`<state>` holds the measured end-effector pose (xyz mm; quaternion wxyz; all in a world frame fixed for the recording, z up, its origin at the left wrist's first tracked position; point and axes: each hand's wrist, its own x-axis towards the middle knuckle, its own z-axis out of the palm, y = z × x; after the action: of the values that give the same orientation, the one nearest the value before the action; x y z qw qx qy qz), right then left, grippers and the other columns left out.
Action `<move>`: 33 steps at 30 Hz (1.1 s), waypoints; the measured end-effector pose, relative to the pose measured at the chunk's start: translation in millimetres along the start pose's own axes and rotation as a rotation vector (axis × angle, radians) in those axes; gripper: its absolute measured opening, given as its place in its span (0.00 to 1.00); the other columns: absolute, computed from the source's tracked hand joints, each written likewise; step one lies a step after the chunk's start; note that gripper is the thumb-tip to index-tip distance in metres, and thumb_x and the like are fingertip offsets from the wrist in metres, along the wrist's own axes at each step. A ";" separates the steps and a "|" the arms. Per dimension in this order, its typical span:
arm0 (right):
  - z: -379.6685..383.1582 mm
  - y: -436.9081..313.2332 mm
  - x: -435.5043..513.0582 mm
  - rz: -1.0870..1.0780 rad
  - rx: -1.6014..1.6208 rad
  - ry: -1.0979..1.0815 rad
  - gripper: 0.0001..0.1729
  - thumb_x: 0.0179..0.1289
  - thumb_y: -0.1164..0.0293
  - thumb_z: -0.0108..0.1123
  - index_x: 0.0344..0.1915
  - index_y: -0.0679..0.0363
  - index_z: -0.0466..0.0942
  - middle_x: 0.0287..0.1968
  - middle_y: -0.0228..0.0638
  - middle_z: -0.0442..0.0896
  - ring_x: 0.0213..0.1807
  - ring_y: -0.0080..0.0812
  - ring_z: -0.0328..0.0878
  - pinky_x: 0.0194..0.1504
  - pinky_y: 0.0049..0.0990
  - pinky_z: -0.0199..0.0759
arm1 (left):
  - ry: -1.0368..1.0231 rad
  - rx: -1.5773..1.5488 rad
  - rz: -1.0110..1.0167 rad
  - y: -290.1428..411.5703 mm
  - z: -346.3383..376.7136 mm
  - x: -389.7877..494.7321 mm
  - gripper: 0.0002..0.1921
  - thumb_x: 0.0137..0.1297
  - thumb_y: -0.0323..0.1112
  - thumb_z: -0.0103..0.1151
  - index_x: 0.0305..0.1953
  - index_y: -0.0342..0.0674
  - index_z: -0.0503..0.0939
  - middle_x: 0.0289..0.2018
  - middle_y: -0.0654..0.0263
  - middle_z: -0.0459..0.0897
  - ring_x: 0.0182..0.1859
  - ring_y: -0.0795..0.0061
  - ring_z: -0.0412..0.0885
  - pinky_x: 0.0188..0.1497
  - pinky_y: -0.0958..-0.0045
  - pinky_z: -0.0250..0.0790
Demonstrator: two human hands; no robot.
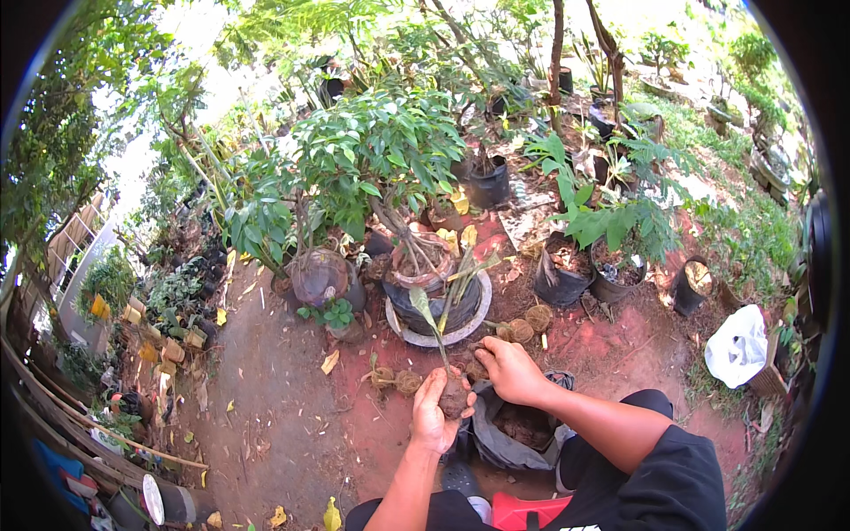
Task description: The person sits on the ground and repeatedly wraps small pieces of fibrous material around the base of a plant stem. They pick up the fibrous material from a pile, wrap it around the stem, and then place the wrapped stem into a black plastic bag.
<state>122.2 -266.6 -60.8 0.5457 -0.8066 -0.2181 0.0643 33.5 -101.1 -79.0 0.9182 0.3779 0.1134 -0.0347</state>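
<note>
My left hand [435, 415] is closed around a brown root ball [454, 397] with a leafy plant cutting [422, 306] standing up out of it. Just to the right, my right hand [511, 368] has its thumb and fingers pinched together near the ball; whether something thin is between them cannot be told. Below the right hand sits a black grow bag [501, 458] with dark soil or fibre inside. Wrapped fibre balls [395, 380] lie on the ground to the left of my hands, and more wrapped balls [524, 325] lie beyond the right hand.
A large round pot with a pale rim [485, 305] and a leafy potted tree [378, 152] stand ahead. Black plastic pots [561, 279] are at the right, near a white plastic bag [736, 348]. A red plastic stool [524, 511] is beneath me. Small potted plants and poles line the left.
</note>
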 end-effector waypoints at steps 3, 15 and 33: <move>-1.1 -1.4 -1.6 -0.011 0.034 -0.007 0.13 0.75 0.68 0.58 0.46 0.69 0.80 0.36 0.62 0.84 0.43 0.65 0.82 0.42 0.50 0.74 | -0.024 -0.022 0.068 2.5 3.7 -0.7 0.12 0.81 0.43 0.52 0.52 0.42 0.75 0.39 0.61 0.82 0.38 0.63 0.82 0.33 0.68 0.72; -5.1 2.4 5.5 0.123 0.165 -0.109 0.20 0.71 0.59 0.64 0.41 0.69 0.87 0.29 0.43 0.89 0.29 0.28 0.85 0.36 0.35 0.77 | 0.047 -0.137 -0.004 0.6 0.5 2.0 0.10 0.80 0.44 0.55 0.47 0.45 0.76 0.42 0.65 0.82 0.42 0.66 0.83 0.38 0.66 0.75; -2.1 3.6 -1.0 0.105 0.041 -0.144 0.24 0.69 0.61 0.63 0.54 0.72 0.83 0.46 0.60 0.88 0.52 0.55 0.87 0.55 0.44 0.78 | 0.091 -0.008 0.030 -6.0 0.0 4.9 0.13 0.80 0.37 0.51 0.60 0.45 0.75 0.50 0.65 0.81 0.51 0.71 0.82 0.50 0.61 0.78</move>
<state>123.0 -269.9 -63.4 0.5410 -0.7987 -0.2130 0.1551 37.4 -105.3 -84.3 0.9140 0.3772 0.1493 -0.0033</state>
